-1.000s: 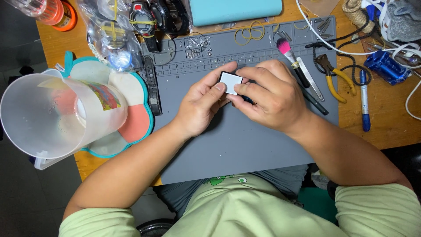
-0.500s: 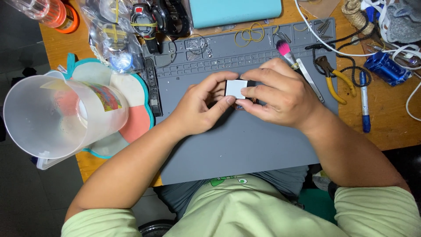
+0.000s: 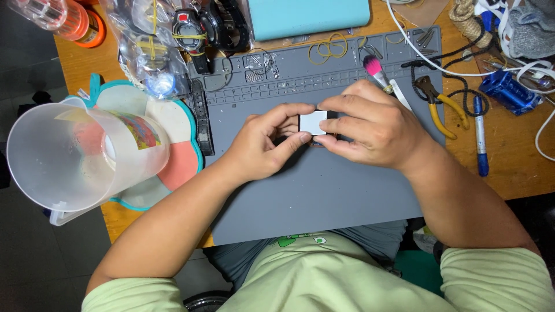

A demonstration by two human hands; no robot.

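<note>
Both hands meet over the middle of the grey silicone work mat [image 3: 324, 196], which lies on the orange-brown wooden surface [image 3: 509, 167]. The left hand [image 3: 263, 144] pinches the small flat white rectangular piece with a dark edge [image 3: 313, 122] between thumb and forefinger from its left side; the right hand [image 3: 373, 128] closes on the same piece from the right, fingers curled over its far edge. Both hands are therefore narrow and gripping that one item. Compared with the view a second ago, the piece sits a little further toward the middle of the mat and is held more squarely between the two hands, with more of its white face exposed; the left thumb now lies beneath it rather than alongside. Whether the piece touches the mat or is held just above it cannot be told. The work in hand appears to be fine adjustment of the piece, not transport. Nearby and untouched: a pink-tipped brush [image 3: 374, 66] just behind the right hand, yellow-handled pliers [image 3: 436, 107], a blue pen [image 3: 480, 136], a clear plastic jug [image 3: 75, 153] well to the left, and a turquoise flat case [image 3: 309, 16] at the far edge.
</note>
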